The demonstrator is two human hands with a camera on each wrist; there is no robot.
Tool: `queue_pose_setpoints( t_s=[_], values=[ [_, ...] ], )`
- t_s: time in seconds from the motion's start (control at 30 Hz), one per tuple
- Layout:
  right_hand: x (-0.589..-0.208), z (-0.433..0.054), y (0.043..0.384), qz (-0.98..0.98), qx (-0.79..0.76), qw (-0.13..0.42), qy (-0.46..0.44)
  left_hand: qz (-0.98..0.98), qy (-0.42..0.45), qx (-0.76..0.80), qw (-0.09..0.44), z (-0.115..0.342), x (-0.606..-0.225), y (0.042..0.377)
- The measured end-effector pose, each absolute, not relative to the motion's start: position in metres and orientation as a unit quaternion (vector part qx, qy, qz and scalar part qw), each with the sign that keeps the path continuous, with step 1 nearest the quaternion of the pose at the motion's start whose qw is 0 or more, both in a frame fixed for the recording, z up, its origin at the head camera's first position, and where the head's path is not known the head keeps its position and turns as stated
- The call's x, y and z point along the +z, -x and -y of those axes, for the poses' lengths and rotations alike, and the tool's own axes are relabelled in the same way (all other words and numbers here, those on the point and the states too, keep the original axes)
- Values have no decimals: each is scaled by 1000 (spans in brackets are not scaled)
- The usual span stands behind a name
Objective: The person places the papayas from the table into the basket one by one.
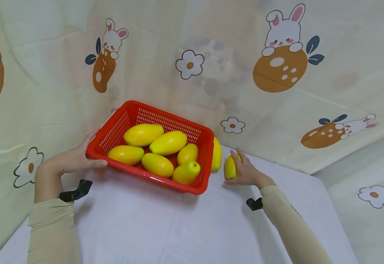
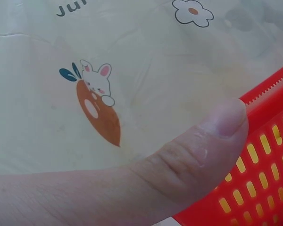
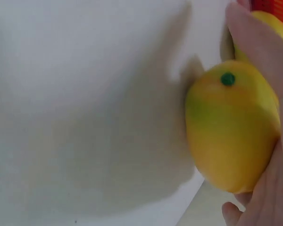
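Observation:
A red slatted plastic basket (image 1: 209, 157) stands at the back of the white table, holding several yellow mangoes (image 1: 168, 142). My left hand (image 1: 74, 158) grips its left end, and in the left wrist view the thumb (image 2: 198, 155) presses at the rim of the basket (image 2: 260, 106). Right of the basket, my right hand (image 1: 247, 174) holds a single mango (image 1: 230, 168) low over the table, fingers and thumb around its sides. In the right wrist view this mango (image 3: 231, 134) shows a green stem dot. Another mango (image 1: 216, 156) lies between it and the basket, partly hidden by the basket.
A cream curtain (image 1: 165, 33) printed with rabbits and flowers hangs right behind the table and along its sides. White table surface (image 1: 165, 234) stretches in front of the basket. Dark wrist cameras (image 1: 75, 191) are strapped to both wrists.

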State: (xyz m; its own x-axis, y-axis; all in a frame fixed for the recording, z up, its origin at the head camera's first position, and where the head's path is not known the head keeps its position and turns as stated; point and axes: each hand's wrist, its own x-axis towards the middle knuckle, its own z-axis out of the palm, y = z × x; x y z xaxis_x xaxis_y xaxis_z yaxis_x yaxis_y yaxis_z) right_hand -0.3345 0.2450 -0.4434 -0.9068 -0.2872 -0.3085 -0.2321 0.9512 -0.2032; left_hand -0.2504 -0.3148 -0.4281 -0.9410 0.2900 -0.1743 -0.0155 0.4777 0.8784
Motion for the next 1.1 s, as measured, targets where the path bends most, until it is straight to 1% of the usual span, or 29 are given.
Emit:
queue_pose_setpoints(
  t_s=[0.4, 0.9, 1.1],
  values=[
    [-440, -237, 331, -979, -32, 157, 124, -844, -84, 508, 150, 316, -430, 252],
    [-452, -240, 331, -987, -32, 85, 130, -848, -97, 500, 144, 318, -430, 253],
    [-452, -239, 329, -988, -48, 80, 119, -847, -95, 502, 145, 318, -430, 253]
  ],
)
